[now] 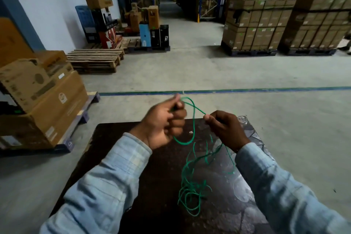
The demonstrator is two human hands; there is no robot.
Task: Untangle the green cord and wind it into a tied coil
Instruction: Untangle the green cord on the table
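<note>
A thin green cord (190, 188) lies in a loose tangle on the dark tabletop (117, 138) and rises to both hands. My left hand (164, 121) grips the cord in curled fingers, with a loop arching above it and another hanging below. My right hand (225, 129) pinches the cord between thumb and fingers, slightly lower and to the right. A short stretch of cord runs between the two hands. More strands trail from under my right hand down to the tangle.
A small white scrap (191, 132) lies on the table between the hands. Cardboard boxes (43, 99) on a pallet stand close on the left. Wooden pallets (95, 61) and stacked cartons (266, 24) stand further off across the concrete floor.
</note>
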